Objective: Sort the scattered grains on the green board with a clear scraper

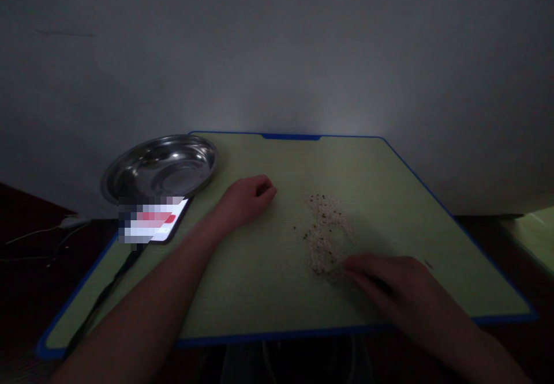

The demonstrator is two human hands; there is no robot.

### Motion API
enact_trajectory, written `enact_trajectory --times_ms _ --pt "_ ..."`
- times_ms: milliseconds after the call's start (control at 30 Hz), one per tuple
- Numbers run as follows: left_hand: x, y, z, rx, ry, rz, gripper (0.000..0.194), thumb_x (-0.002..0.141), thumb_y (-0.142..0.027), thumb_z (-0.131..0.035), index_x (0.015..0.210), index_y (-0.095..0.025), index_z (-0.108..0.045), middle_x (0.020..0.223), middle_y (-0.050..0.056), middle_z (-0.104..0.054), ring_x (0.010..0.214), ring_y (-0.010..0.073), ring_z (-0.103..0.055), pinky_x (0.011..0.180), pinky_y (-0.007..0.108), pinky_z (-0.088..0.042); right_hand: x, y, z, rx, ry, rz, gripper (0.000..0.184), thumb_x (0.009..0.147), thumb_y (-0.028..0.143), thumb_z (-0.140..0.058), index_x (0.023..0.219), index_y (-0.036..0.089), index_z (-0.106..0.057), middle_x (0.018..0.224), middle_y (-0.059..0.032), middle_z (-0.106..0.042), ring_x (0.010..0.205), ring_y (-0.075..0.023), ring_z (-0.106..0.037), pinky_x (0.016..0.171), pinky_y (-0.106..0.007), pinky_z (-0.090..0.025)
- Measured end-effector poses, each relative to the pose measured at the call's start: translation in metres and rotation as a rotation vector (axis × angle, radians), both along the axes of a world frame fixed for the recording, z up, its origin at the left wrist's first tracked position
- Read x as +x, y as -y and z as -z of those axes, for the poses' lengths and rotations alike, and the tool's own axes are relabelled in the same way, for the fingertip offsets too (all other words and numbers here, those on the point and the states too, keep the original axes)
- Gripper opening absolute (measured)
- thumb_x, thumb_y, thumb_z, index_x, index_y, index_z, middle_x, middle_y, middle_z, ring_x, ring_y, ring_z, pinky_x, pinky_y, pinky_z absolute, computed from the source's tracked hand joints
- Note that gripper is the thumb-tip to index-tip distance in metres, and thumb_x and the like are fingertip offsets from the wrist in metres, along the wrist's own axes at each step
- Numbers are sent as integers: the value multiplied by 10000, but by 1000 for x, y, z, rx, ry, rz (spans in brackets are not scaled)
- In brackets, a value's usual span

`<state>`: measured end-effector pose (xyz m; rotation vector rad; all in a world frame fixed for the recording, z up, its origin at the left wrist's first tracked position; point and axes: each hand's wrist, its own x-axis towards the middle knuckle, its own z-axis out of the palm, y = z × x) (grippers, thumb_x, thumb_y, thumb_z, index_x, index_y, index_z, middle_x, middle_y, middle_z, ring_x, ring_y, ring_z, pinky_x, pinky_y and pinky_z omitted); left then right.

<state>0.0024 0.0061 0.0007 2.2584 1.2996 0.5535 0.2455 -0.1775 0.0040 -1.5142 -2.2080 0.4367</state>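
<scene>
A thin heap of pale grains with dark specks (325, 234) lies spread on a green table with a blue rim (277, 137). My right hand (389, 286) rests flat on the table, its stretched fingers touching the near edge of the grains. My left hand (246, 198) lies on the table to the left of the grains, fingers curled into a loose fist; whether it holds anything is hidden. A steel plate (161, 166) stands at the table's far left corner, beyond my left hand.
A phone (153, 222) with a lit screen lies next to the plate, a dark cable running from it along the table's left edge. A grey wall rises behind the table. Dim light darkens the surroundings.
</scene>
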Motion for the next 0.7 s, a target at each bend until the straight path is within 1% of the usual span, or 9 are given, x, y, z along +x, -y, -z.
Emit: enact_trajectory --times_ms 167,233,333,400,467,567,700 --pt "0 0 1 2 4 -7 239 839 -348 -477 733 -176 -605 663 6 -595 604 149 -513 576 285 -332 5 -13 -3 -16 -44 52 219 968 296 -477 959 231 -686 888 1 -773 739 -137 -727 654 -250 -537" --pt "0 0 1 3 6 -5 242 840 -350 -472 736 -176 -605 671 8 -597 607 151 -516 580 288 -335 0 -17 -4 -31 -35 42 213 962 289 -482 940 230 -686 867 7 -769 718 -136 -720 638 -256 -526" --pt "-1 0 2 3 14 5 236 839 -343 -469 734 -177 -599 673 10 -593 616 153 -518 584 288 -339 -8 -20 -5 -44 -5 -13 223 951 273 -484 900 235 -698 846 6 -768 696 -145 -715 622 -268 -519" --pt "-1 -1 2 8 16 4 232 838 -342 -471 733 -178 -598 673 11 -592 617 153 -516 580 287 -337 -10 -19 -7 -32 -12 -29 233 950 270 -481 903 240 -707 859 2 -772 706 -150 -718 639 -269 -526" --pt "0 -1 2 16 13 1 232 838 -343 -474 732 -179 -599 672 11 -594 613 152 -515 577 287 -334 -8 -18 -9 -22 -24 -16 235 953 273 -480 921 243 -711 869 0 -775 714 -149 -720 645 -262 -529" --pt "0 0 1 23 4 -3 234 841 -343 -478 727 -181 -602 670 11 -600 613 150 -520 575 286 -332 -3 -13 -11 -44 -14 -14 230 958 278 -481 931 246 -708 878 0 -775 726 -146 -722 642 -252 -531" --pt "1 1 1 25 17 -7 218 836 -328 -488 721 -182 -601 661 4 -597 598 141 -509 568 281 -330 -1 -8 -12 -79 5 -57 223 964 268 -480 935 262 -701 876 19 -774 723 -138 -720 670 -253 -541"
